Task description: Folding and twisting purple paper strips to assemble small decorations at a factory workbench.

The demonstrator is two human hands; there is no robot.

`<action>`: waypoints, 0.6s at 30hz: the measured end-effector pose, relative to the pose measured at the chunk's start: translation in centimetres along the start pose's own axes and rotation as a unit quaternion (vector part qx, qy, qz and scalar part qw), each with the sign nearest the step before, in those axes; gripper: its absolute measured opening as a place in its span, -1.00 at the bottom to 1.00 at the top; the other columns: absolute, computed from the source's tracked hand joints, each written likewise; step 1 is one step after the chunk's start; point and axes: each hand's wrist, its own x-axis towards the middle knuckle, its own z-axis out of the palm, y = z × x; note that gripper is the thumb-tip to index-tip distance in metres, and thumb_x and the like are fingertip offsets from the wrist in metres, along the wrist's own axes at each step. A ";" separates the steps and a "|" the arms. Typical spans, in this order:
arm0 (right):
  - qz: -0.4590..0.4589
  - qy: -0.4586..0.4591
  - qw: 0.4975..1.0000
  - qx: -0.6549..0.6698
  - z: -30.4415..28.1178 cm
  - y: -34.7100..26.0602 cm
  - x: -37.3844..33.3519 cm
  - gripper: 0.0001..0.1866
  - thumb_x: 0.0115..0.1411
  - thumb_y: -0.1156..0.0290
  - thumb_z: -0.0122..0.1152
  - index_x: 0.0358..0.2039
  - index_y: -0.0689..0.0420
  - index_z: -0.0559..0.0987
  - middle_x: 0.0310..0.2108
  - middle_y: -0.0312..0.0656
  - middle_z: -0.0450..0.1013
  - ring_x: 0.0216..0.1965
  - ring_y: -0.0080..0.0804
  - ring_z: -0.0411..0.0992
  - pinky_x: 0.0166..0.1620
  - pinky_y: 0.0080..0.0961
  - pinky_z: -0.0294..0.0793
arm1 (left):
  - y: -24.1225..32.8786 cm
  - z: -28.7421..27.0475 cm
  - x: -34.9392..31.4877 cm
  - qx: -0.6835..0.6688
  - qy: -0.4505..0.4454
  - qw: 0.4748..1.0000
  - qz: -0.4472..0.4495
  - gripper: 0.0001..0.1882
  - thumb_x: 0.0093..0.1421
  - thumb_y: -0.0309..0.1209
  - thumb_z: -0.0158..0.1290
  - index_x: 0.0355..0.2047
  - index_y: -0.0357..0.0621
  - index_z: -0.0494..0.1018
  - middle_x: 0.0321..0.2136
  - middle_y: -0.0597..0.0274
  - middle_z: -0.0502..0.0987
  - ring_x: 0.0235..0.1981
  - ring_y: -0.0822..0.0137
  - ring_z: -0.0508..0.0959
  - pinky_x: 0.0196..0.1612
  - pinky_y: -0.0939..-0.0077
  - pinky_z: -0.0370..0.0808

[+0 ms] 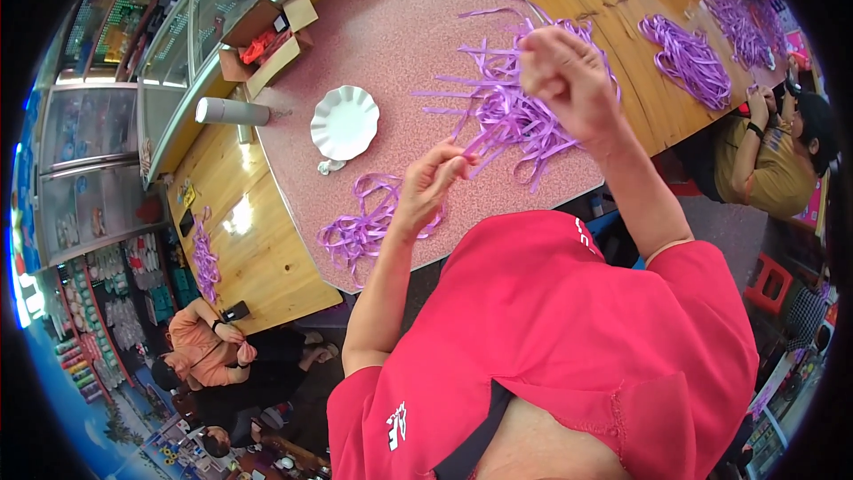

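A tangled pile of purple ribbons spreads over the pink speckled tabletop, with loose ends pointing left. At the pile's near left edge, my left hand pinches ribbon strands between thumb and fingers. My right hand is raised over the pile's right part, its fingers curled closed. Whatever it may hold is hidden by the fingers. Beside my left wrist lies a smaller heap of purple ribbons.
Beyond my left hand sit a white scalloped dish, a grey cylinder and an open cardboard box with red contents. More ribbon bundles lie on the wooden tabletop at right. One person sits right, another left.
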 end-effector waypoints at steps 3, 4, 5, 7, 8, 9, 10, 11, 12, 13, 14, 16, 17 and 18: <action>-0.030 0.060 0.997 0.033 -4.4 -0.7 0.1 -0.76 0.34 0.36 0.06 -0.20 0.29 0.55 -0.62 -0.45 0.19 -0.61 -0.73 0.09 -0.53 -0.72 0.10 | 0.2 -1.3 -1.0 -0.043 0.055 0.996 -0.047 -0.78 0.29 -0.35 0.07 -0.13 -0.22 0.51 -0.34 0.35 0.56 -0.36 0.54 0.50 0.10 0.47 0.35; -0.028 0.058 0.997 0.035 -5.4 -1.1 0.1 -0.76 0.34 0.36 0.06 -0.20 0.29 0.55 -0.62 -0.45 0.19 -0.61 -0.73 0.09 -0.53 -0.72 0.10 | -0.3 -2.2 -1.6 -0.061 0.062 0.992 -0.086 -0.78 0.29 -0.36 0.08 -0.14 -0.24 0.52 -0.35 0.36 0.56 -0.38 0.55 0.49 -0.03 0.56 0.44; -0.034 0.090 0.994 0.054 -6.3 -1.4 0.0 -0.77 0.32 0.36 0.10 -0.24 0.29 0.57 -0.64 -0.45 0.22 -0.62 -0.72 0.12 -0.54 -0.72 0.13 | -0.7 -2.9 -2.1 -0.011 0.048 0.996 -0.078 -0.79 0.29 -0.37 0.08 -0.15 -0.26 0.52 -0.40 0.36 0.54 -0.38 0.56 0.49 -0.25 0.68 0.44; -0.038 0.120 0.989 0.075 -8.6 -1.8 0.0 -0.78 0.30 0.36 0.13 -0.28 0.29 0.58 -0.65 -0.45 0.24 -0.63 -0.72 0.14 -0.55 -0.72 0.16 | -1.3 -4.5 -3.2 -0.005 0.053 0.994 -0.096 -0.79 0.29 -0.39 0.08 -0.16 -0.27 0.52 -0.39 0.37 0.54 -0.36 0.57 0.49 -0.24 0.69 0.43; -0.049 0.151 0.986 0.058 -10.0 -1.9 -0.1 -0.78 0.32 0.38 0.10 -0.25 0.29 0.57 -0.63 -0.44 0.23 -0.63 -0.72 0.13 -0.53 -0.72 0.15 | -1.5 -5.3 -3.5 -0.001 0.050 0.992 -0.114 -0.80 0.28 -0.40 0.08 -0.17 -0.27 0.52 -0.38 0.37 0.54 -0.35 0.58 0.50 -0.23 0.71 0.43; -0.061 0.181 0.981 0.041 -11.5 -2.0 -0.1 -0.79 0.33 0.39 0.08 -0.22 0.28 0.56 -0.61 -0.43 0.23 -0.62 -0.72 0.13 -0.51 -0.73 0.14 | -1.5 -6.0 -3.9 0.007 0.080 0.987 -0.140 -0.82 0.29 -0.41 0.07 -0.17 -0.25 0.52 -0.44 0.35 0.54 -0.37 0.56 0.49 -0.23 0.69 0.41; -0.061 0.182 0.981 0.042 -13.2 -1.9 -0.2 -0.79 0.33 0.39 0.08 -0.22 0.28 0.56 -0.61 -0.43 0.23 -0.62 -0.72 0.13 -0.51 -0.73 0.14 | -1.6 -6.8 -4.5 0.008 0.079 0.987 -0.141 -0.82 0.29 -0.41 0.07 -0.17 -0.25 0.52 -0.44 0.35 0.54 -0.37 0.56 0.49 -0.23 0.69 0.41; -0.059 0.224 0.973 0.001 -14.8 -1.6 -0.2 -0.79 0.32 0.38 0.10 -0.23 0.28 0.57 -0.61 -0.43 0.25 -0.63 -0.71 0.13 -0.51 -0.73 0.15 | -2.0 -7.8 -5.2 0.008 0.103 0.984 -0.144 -0.82 0.28 -0.40 0.08 -0.18 -0.24 0.52 -0.44 0.35 0.54 -0.37 0.55 0.49 -0.22 0.67 0.41; -0.056 0.266 0.962 -0.039 -16.3 -1.3 -0.3 -0.80 0.31 0.38 0.13 -0.24 0.27 0.57 -0.61 -0.42 0.26 -0.64 -0.71 0.14 -0.51 -0.72 0.16 | -2.5 -8.7 -5.9 0.009 0.126 0.981 -0.147 -0.82 0.27 -0.40 0.09 -0.18 -0.23 0.52 -0.44 0.35 0.55 -0.37 0.54 0.49 -0.20 0.65 0.42; -0.055 0.265 0.962 -0.038 -17.4 -0.9 -0.5 -0.80 0.31 0.38 0.13 -0.24 0.27 0.57 -0.61 -0.42 0.26 -0.64 -0.71 0.14 -0.51 -0.72 0.16 | -3.2 -9.5 -6.6 -0.025 0.145 0.978 -0.148 -0.82 0.26 -0.37 0.10 -0.20 -0.19 0.52 -0.43 0.34 0.55 -0.37 0.52 0.50 -0.18 0.61 0.41; -0.056 0.294 0.951 -0.081 -18.5 -0.5 -0.7 -0.79 0.30 0.36 0.15 -0.25 0.27 0.57 -0.62 -0.42 0.27 -0.64 -0.73 0.14 -0.51 -0.73 0.16 | -3.7 -10.3 -7.2 -0.024 0.146 0.978 -0.148 -0.82 0.26 -0.37 0.10 -0.20 -0.19 0.52 -0.43 0.34 0.55 -0.37 0.52 0.50 -0.18 0.61 0.41; -0.056 0.321 0.937 -0.123 -21.3 0.6 -1.1 -0.78 0.29 0.34 0.16 -0.26 0.28 0.57 -0.62 -0.42 0.28 -0.65 -0.74 0.14 -0.52 -0.74 0.15 | -4.9 -11.7 -8.4 -0.058 0.208 0.962 -0.167 -0.82 0.26 -0.34 0.11 -0.21 -0.16 0.52 -0.43 0.33 0.56 -0.35 0.52 0.50 -0.17 0.61 0.40; -0.016 0.341 0.921 -0.187 -23.2 1.3 -1.3 -0.77 0.27 0.34 0.18 -0.24 0.27 0.57 -0.57 -0.36 0.35 -0.59 -0.66 0.24 -0.46 -0.67 0.25 | -5.9 -12.4 -9.0 -0.044 0.206 0.963 -0.170 -0.82 0.27 -0.32 0.11 -0.21 -0.14 0.53 -0.43 0.33 0.56 -0.34 0.52 0.50 -0.17 0.61 0.39; 0.024 0.360 0.898 -0.251 -24.4 2.1 -1.6 -0.76 0.25 0.33 0.20 -0.22 0.25 0.58 -0.51 -0.29 0.42 -0.53 -0.57 0.35 -0.39 -0.60 0.35 | -6.1 -12.3 -9.0 -0.045 0.204 0.963 -0.170 -0.82 0.27 -0.32 0.11 -0.21 -0.14 0.53 -0.43 0.33 0.56 -0.34 0.52 0.50 -0.17 0.61 0.39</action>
